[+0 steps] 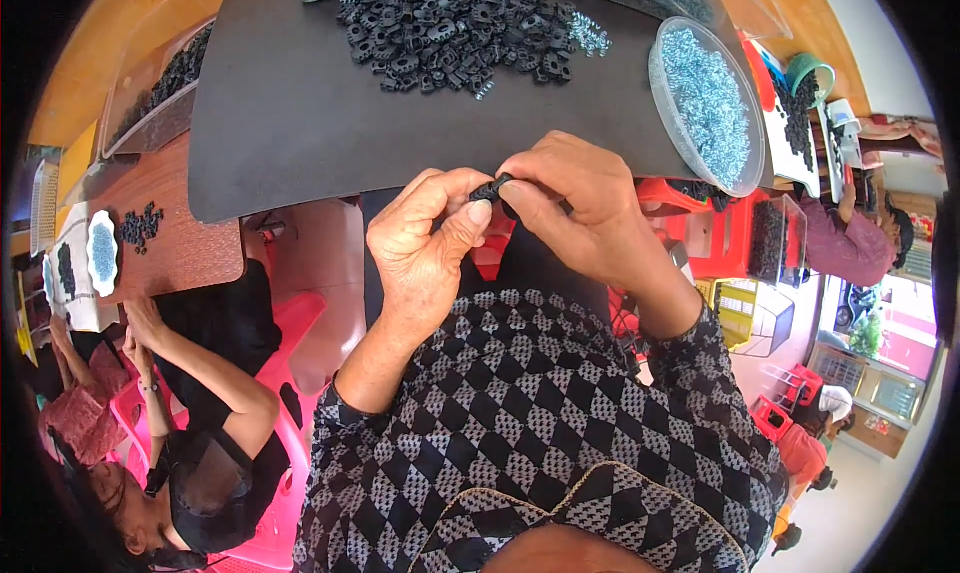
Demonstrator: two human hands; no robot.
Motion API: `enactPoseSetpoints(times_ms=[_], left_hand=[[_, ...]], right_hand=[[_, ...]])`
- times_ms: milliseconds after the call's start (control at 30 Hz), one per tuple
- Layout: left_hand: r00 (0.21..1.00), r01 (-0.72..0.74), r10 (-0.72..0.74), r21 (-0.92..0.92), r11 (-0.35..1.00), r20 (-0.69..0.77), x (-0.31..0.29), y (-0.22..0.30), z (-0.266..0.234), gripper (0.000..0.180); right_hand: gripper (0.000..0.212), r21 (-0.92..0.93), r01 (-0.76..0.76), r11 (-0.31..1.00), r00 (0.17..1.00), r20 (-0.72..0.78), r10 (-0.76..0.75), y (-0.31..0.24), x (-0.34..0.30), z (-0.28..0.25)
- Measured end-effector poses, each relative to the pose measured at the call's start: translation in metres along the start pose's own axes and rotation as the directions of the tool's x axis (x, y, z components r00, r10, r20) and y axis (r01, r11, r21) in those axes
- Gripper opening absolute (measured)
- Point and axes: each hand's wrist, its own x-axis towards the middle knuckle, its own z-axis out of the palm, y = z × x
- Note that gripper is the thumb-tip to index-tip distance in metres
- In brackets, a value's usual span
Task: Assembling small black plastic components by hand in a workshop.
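Just past the near edge of the dark table [290, 138], my two hands meet over my lap. Between them is a small black plastic cord lock [488, 190], partly covered by fingers. My left hand [420, 235] pinches one end of it with thumb and forefinger. The thumb and forefinger of my right hand [585, 208] close on its other end. Beyond my hands lies a heap of black cord lock pieces [450, 35], with a few loose metal springs [590, 35] at its right side. At the right, a round clear tub [757, 158] holds many small springs [705, 108].
Clear bins stand along the table's far side. On the left, a co-worker [215, 473] sits at a brown table [195, 243] with black pieces and a white dish [103, 283] of springs. Red stools [715, 238] and a clear bin of black parts are at the right.
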Motion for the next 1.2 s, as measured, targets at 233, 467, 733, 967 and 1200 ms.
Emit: enactPoseSetpoints(times_ms=[233, 467, 733, 967, 1200], left_hand=[[0.998, -0.043, 0.036, 0.150, 0.988, 0.049, 0.000, 0.004, -0.003, 0.015], [0.997, -0.076, 0.070, 0.172, 0.982, 0.041, -0.002, 0.005, -0.005, 0.015], [0.998, -0.059, 0.056, 0.167, 0.984, 0.021, -0.004, 0.002, -0.003, 0.016], [0.993, -0.115, 0.115, 0.206, 0.972, 0.012, -0.005, 0.004, 0.001, 0.018], [0.952, -0.271, 0.306, 0.394, 0.878, -0.027, -0.007, -0.002, 0.004, 0.017]], right_hand=[[0.010, -0.042, 0.086, 0.995, 0.989, 0.125, -0.080, -0.004, 0.003, -0.008], [0.012, -0.049, 0.067, 0.997, 0.981, 0.188, -0.057, -0.002, 0.002, -0.008], [0.017, -0.199, 0.171, 0.965, 0.970, 0.208, -0.129, 0.002, -0.005, 0.004], [0.018, -0.345, 0.250, 0.905, 0.968, 0.099, -0.230, 0.005, -0.012, 0.018], [0.018, -0.337, 0.280, 0.899, 0.957, 0.031, -0.287, 0.008, -0.012, 0.028]])
